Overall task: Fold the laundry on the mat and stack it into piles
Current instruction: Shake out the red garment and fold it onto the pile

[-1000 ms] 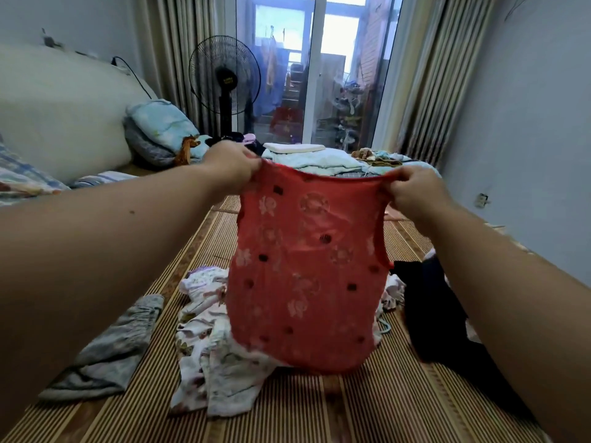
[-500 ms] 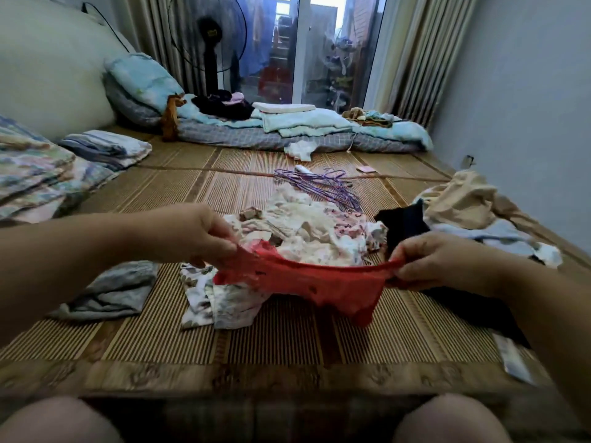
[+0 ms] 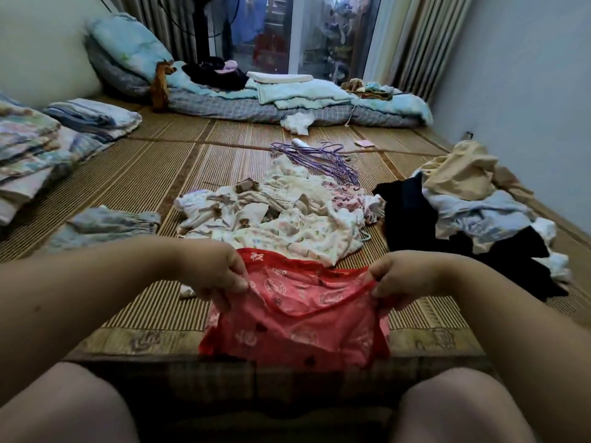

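Pale plain wall [image 3: 527,75] at right. Striped curtains [image 3: 412,43] flank a glass door [image 3: 319,33] admitting daylight. Standing fan [image 3: 202,33] and low mattress [image 3: 240,111] before it.

A woven bamboo mat [image 3: 134,174] covers the floor, with a patterned border along its near edge. In the middle lies a loose heap of pale flowered clothes [image 3: 281,219], and a bundle of purple hangers [image 3: 319,158] lies just behind it. To the left lies a crumpled grey garment [image 3: 105,223]. At the right is a pile of black, beige and light blue clothes [image 3: 463,199]. Folded bedding [image 3: 28,148] is stacked at the far left, with folded striped sheets [image 3: 92,118] behind it. A quilted mattress [image 3: 224,105] runs across the far end, a white cloth [image 3: 299,122] against its front. A red garment [image 3: 303,321] overlaps the near border; whether it rests there is unclear.
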The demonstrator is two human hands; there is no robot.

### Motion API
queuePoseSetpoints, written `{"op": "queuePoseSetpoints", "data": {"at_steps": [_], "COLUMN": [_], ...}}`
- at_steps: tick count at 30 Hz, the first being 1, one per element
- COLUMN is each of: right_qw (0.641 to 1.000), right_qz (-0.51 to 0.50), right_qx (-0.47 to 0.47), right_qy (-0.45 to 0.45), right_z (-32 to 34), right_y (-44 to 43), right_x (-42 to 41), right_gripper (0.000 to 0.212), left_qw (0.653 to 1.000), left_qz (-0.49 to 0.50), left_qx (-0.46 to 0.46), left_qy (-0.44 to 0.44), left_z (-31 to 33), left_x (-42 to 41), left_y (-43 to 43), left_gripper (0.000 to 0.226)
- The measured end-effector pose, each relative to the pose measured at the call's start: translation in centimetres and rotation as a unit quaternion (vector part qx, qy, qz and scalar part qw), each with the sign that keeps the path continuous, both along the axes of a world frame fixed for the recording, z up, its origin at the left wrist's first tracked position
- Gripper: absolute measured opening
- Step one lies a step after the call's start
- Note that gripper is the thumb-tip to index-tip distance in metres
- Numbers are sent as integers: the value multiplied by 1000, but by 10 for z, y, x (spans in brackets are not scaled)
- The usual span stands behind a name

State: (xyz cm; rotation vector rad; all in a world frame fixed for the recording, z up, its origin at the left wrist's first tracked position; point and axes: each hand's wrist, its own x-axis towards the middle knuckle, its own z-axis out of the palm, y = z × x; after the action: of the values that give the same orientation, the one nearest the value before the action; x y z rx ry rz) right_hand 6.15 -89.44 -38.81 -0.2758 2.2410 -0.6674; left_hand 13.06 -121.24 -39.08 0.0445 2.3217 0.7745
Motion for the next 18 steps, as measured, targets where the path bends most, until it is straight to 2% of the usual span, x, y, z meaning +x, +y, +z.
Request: {"op": "queuePoseSetpoints", "data": {"at_steps": [7,11,14,15,18], "right_qw": [984,970,957,951,942], "right_qz": [-128,-185,-227,-240,-260], "right_qx": [-21,-1,25,36,50], "right_qy": [119,157,182,191,209], "right_z": [-30,-64,-92,-97,-104], "right_y": [-9,-19,-27,-30,-37], "right_x": [-53,-73,-80,-79,-72], "right_gripper": [14,17,12,15,45], "left_qw": [984,976,966,960,937], "left_qz": [141,150,172,179,189], "left_qx": [-14,-74,-112,-130,-198], "left_qy": [107,138,159,170,217], "left_z": [-26,-57,-75,-81,-95], "left_x": [-59,-84,-94,-96,-96], "left_y": [-11,-5,2,3,2], "left_gripper": [13,18,18,21,39]}}
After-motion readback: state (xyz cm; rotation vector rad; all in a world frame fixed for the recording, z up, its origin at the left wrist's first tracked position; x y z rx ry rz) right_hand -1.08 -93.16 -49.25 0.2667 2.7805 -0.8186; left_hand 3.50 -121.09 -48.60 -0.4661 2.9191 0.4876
